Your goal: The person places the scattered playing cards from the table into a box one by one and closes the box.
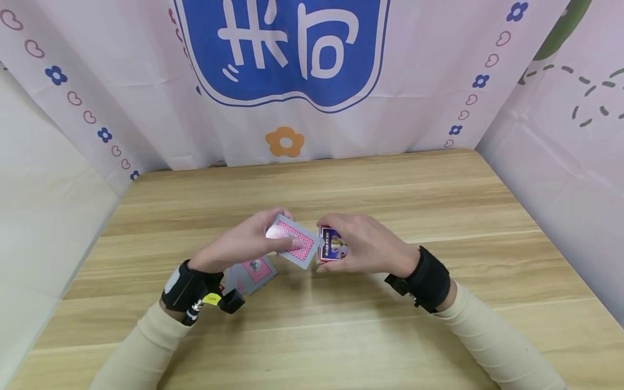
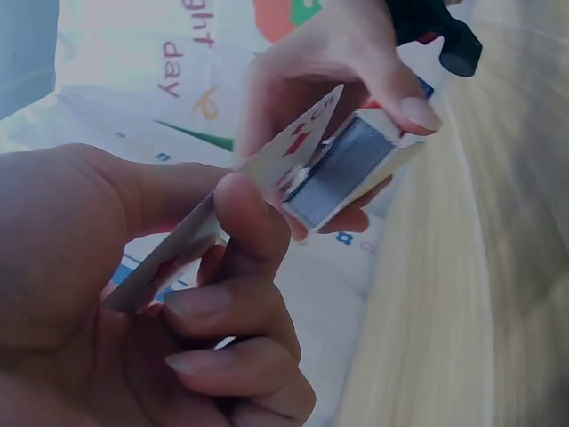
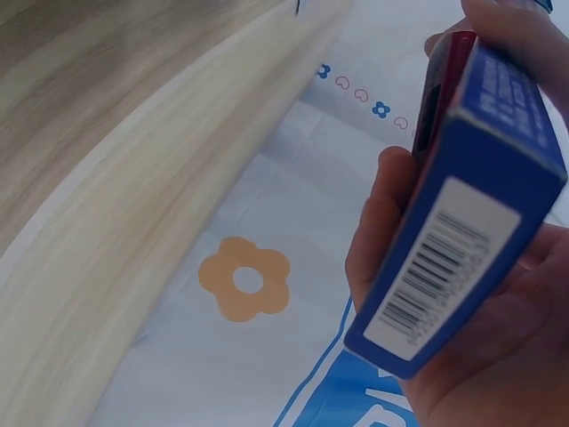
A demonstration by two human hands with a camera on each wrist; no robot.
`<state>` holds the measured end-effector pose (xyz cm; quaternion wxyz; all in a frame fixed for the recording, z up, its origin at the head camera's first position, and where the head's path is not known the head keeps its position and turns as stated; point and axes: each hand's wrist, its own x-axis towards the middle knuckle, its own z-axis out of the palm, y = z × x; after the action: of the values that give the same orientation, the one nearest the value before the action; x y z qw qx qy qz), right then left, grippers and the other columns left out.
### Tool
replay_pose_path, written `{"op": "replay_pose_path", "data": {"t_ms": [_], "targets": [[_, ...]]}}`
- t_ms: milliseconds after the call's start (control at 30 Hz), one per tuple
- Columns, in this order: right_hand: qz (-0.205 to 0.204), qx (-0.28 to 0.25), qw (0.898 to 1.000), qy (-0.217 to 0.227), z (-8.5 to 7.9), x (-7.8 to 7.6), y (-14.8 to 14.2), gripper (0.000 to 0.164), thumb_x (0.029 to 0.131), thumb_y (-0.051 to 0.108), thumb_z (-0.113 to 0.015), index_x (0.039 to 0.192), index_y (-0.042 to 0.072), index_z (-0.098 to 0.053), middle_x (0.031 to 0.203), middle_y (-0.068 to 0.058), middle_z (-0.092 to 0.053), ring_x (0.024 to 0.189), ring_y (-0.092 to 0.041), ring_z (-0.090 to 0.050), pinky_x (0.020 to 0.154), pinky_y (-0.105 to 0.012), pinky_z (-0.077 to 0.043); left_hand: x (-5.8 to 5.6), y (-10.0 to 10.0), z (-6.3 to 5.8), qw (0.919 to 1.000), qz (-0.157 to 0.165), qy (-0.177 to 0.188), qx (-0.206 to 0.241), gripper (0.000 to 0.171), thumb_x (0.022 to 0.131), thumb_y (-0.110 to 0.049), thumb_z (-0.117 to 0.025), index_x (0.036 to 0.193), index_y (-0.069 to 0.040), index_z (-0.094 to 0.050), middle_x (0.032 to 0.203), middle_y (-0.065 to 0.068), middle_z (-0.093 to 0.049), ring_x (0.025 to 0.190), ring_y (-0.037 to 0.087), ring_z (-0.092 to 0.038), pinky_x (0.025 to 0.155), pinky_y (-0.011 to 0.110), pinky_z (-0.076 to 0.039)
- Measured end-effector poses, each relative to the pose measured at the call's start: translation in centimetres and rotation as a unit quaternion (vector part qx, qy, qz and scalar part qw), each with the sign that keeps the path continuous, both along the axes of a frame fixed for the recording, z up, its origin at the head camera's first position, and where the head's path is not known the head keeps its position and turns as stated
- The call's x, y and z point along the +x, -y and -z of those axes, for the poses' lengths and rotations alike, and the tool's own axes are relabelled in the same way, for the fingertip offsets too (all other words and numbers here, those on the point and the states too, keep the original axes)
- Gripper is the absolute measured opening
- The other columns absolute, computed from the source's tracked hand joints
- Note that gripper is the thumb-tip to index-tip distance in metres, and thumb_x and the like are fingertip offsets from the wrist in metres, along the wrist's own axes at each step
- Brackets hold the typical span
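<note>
My left hand [image 1: 255, 234] pinches a playing card [image 1: 306, 253] with a pink patterned back, thumb on top. Its red-marked face shows in the left wrist view, tilted beside the box's end. My right hand [image 1: 372, 245] grips a blue card box [image 1: 333, 246] with a gold trophy picture, fingers and thumb on opposite sides. The card's far corner overlaps the near end of the box in the head view. A grey surface [image 2: 342, 169] fills that end in the left wrist view. On the box's other end is a barcode label [image 3: 440, 267].
More pink-backed cards [image 1: 258, 272] lie on the wooden table [image 1: 341, 336], partly hidden beneath my left wrist. Black straps with small cameras [image 1: 434, 279] circle both wrists. A printed white cloth [image 1: 414, 97] hangs along the table's back edge, with cloth at both sides too.
</note>
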<state>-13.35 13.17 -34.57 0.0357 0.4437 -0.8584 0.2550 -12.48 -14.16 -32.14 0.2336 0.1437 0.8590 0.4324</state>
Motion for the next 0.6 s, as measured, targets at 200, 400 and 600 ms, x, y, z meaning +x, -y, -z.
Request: {"op": "replay_pose_path", "data": {"t_ms": [200, 400, 600], "targets": [[-0.005, -0.007, 1.000, -0.002, 0.0, 0.2, 0.2, 0.068, 0.079, 0.045, -0.092, 0.127, 0.007, -0.062, 0.097, 0.004, -0.069, 0.073, -0.002, -0.058, 0.062, -0.017, -0.048, 0.6, -1.8, 1.0, 0.9984, -0.045, -0.018, 0.030, 0.026, 0.104, -0.026, -0.065, 0.121, -0.012, -0.051, 0.097, 0.005, -0.069, 0.086, 0.025, -0.061, 0.070, 0.029, -0.044], [-0.004, -0.017, 1.000, -0.011, 0.2, 0.4, 0.3, 0.067, 0.079, 0.045, -0.092, 0.126, 0.007, -0.062, 0.100, 0.002, -0.071, 0.074, -0.002, -0.059, 0.063, -0.016, -0.049, 2.0, -4.2, 2.1, 0.9965, -0.032, -0.010, 0.076, 0.032, 0.110, -0.037, -0.055, 0.131, -0.014, -0.048, 0.110, 0.004, -0.069, 0.096, 0.021, -0.064, 0.083, 0.034, -0.052], [0.012, -0.007, 1.000, -0.012, 0.0, 0.2, 0.1, 0.071, 0.078, 0.046, -0.093, 0.129, 0.007, -0.062, 0.102, 0.001, -0.071, 0.076, -0.004, -0.060, 0.065, -0.018, -0.049, 1.7, -3.3, 1.5, 0.9947, -0.036, -0.001, 0.096, 0.030, 0.115, -0.036, -0.038, 0.121, -0.010, -0.053, 0.103, 0.004, -0.058, 0.093, 0.020, -0.052, 0.078, 0.029, -0.043]]}}
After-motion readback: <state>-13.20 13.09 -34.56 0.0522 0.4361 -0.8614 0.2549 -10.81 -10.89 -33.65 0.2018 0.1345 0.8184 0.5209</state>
